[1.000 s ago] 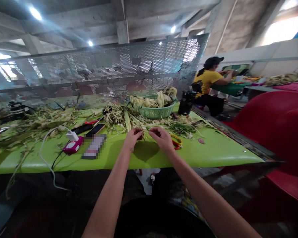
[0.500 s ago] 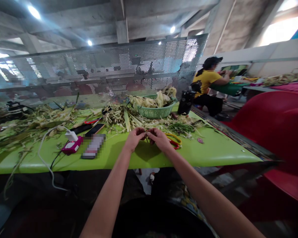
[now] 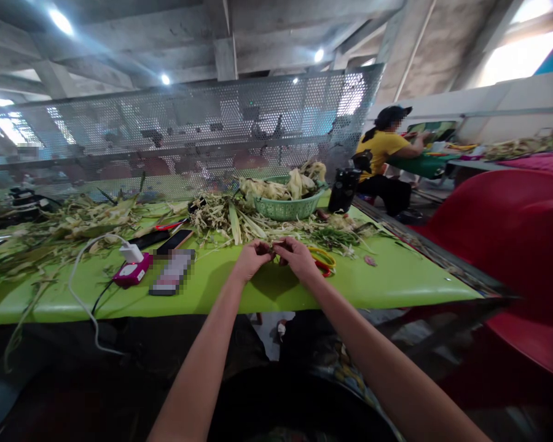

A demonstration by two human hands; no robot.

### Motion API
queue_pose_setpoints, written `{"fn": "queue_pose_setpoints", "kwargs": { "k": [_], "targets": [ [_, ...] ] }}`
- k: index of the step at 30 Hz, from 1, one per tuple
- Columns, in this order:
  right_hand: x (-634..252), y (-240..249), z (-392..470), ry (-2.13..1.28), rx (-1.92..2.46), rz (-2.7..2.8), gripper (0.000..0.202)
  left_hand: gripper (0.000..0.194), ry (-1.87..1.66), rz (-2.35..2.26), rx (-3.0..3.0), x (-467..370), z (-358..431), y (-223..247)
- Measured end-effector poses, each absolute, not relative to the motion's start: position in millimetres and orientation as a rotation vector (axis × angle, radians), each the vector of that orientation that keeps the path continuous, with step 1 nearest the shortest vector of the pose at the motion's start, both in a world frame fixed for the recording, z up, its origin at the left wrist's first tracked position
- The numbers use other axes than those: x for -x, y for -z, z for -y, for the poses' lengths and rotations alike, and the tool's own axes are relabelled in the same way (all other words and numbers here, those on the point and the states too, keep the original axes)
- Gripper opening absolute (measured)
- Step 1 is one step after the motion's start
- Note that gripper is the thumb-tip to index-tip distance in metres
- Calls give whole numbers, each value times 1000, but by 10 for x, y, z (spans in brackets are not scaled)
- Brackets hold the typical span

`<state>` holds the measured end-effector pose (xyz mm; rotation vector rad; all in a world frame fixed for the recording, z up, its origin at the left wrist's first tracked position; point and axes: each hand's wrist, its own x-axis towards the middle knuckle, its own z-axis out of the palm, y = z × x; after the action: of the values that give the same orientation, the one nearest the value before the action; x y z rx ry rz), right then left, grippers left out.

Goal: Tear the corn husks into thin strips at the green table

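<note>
Over the green tabletop (image 3: pixel 382 288), my left hand (image 3: pixel 252 259) and my right hand (image 3: pixel 297 258) meet with fingers pinched together. Between the fingertips is something small and thin, mostly hidden, too small to name. Just right of my right hand lie scissors with yellow and red handles (image 3: pixel 323 258), partly covered by it. Behind my hands spreads a heap of dry husk strips and stalks (image 3: pixel 221 218). Beyond it stands a green plastic basket (image 3: pixel 286 209) filled with pale husks (image 3: pixel 297 184). A bunch of green stems (image 3: pixel 334 236) lies to the right.
Left of my hands are phones (image 3: pixel 172 273), a magenta power socket (image 3: pixel 133 270) with a white charger and cable, and more husks (image 3: pixel 87 221). A black bottle-like object (image 3: pixel 342 190) stands near the perforated metal screen (image 3: pixel 188 135). A red chair (image 3: pixel 502 245) and a person in yellow (image 3: pixel 382 150) are at right.
My hands stay together at almost the same spot, with the fingers shifted slightly. At the far left edge, another person's hand has drawn mostly out of view.
</note>
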<state>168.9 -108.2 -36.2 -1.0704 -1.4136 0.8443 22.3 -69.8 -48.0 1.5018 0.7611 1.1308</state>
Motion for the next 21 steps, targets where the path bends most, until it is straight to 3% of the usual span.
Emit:
{"fn": "queue_pose_setpoints", "kwargs": {
  "k": [10, 21],
  "targets": [
    [-1693, 399, 1068, -866, 1043, 1394, 32, 23, -1096, -781, -1487, -215, 719, 469],
    [-1715, 368, 1108, -631, 1217, 1456, 26, 13, -1105, -891, -1848, -203, 703, 494]
  ]
}}
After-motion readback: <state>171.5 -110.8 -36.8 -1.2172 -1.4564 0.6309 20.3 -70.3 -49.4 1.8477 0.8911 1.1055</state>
